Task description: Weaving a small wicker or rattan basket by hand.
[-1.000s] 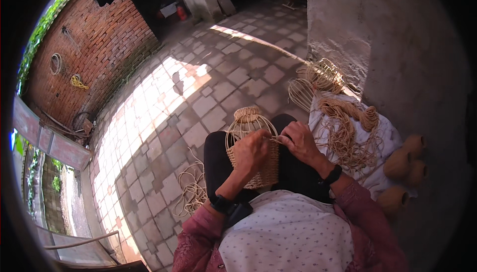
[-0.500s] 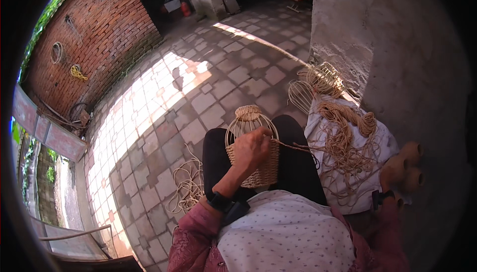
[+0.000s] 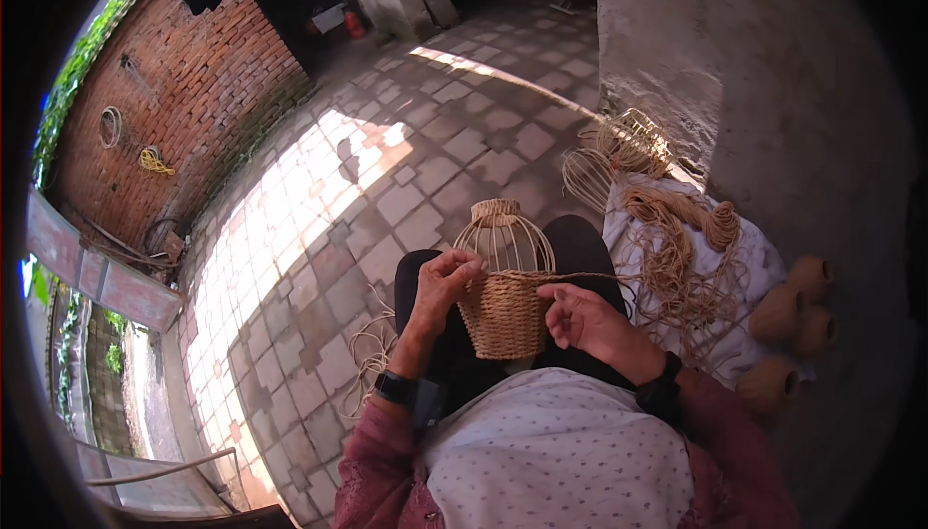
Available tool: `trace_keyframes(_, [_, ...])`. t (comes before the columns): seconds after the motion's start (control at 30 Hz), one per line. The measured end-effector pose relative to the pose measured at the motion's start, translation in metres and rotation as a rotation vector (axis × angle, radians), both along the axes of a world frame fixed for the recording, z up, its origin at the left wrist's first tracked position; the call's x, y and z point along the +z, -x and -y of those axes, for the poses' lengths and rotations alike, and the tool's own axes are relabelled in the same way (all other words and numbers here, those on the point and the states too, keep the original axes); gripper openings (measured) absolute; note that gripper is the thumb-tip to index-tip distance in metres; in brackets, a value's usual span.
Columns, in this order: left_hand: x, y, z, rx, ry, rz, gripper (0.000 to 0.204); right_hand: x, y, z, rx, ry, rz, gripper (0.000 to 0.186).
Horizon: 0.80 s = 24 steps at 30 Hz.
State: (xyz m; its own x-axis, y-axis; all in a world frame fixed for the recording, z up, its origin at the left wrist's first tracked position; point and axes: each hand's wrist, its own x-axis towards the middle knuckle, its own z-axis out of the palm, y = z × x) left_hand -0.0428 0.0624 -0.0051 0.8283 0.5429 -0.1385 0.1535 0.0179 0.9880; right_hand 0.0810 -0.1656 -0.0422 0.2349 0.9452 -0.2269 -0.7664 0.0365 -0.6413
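A half-woven basket (image 3: 505,316) stands upright between my thighs. Its lower part is tightly woven cord; bare ribs (image 3: 503,243) rise above this to a woven neck. My left hand (image 3: 443,289) is closed at the left edge of the weave, thumb and fingers pinching there. A twisted cord (image 3: 580,279) lies along the top row and runs right over my knee towards a tangle of cord (image 3: 667,263). My right hand (image 3: 597,328) is beside the basket's right side, just below the cord, with fingers apart and nothing visible in them.
The cord tangle lies on a white cloth (image 3: 764,282) at my right, with several small brown woven pots (image 3: 810,279) beside it. Rib frames (image 3: 585,179) lean near the rough wall (image 3: 667,55). Loose cord (image 3: 369,360) lies on the paving at my left.
My right hand has come from the far right, by the pots, to the basket's side. My left hand has moved from the basket's front right to its left edge.
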Motion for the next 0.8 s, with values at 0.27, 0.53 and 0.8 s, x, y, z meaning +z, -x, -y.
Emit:
trace_keyframes(0.27, [-0.016, 0.004, 0.001, 0.049, -0.066, 0.05, 0.01, -0.01, -0.015, -0.038, -0.123, -0.166, -0.141, 0.033])
trace_keyframes(0.53, [-0.031, -0.001, -0.004, 0.085, -0.28, -0.08, 0.019, -0.015, -0.005, -0.035, -0.219, -0.052, -0.231, 0.03])
trace_keyframes(0.8, [-0.007, -0.006, 0.005, 0.075, -0.582, -0.289, 0.027, -0.011, -0.048, -0.053, -0.301, -0.102, 0.262, 0.028])
